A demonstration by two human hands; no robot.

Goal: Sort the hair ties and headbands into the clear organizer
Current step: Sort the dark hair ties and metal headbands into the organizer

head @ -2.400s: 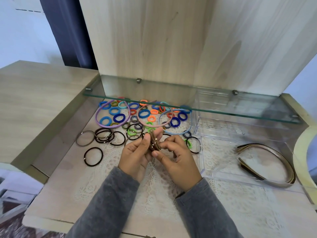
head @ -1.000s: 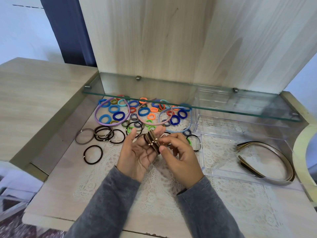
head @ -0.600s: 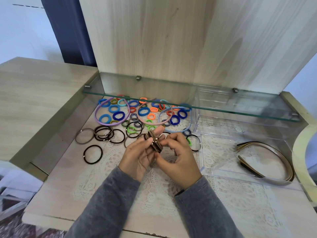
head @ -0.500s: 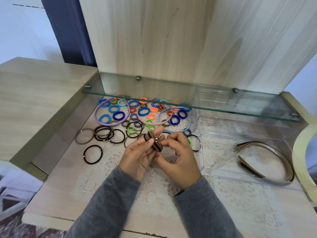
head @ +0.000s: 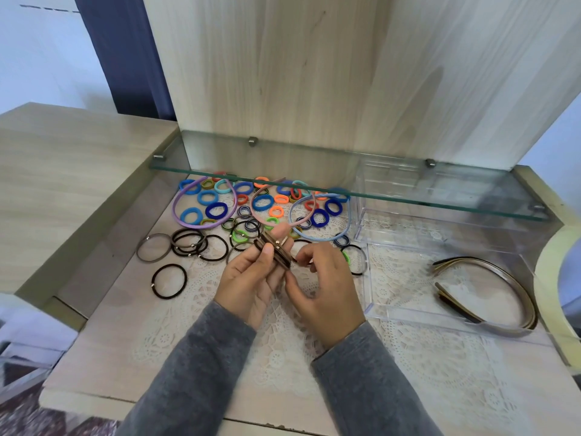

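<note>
From my remote seat I watched the left hand (head: 251, 284) grip the bundle of brown hair ties (head: 273, 251), thumb pressed over it against the fingers. The right hand (head: 323, 291) sat just beside it with curled fingers, thumb at the bundle's lower end; I could not tell whether it truly pinched. The bundle hung above the lace mat (head: 283, 347), left of the clear organizer (head: 393, 313), which held the headbands (head: 503, 278). A second ago the left palm lay flatter under the bundle; since then it had closed.
</note>
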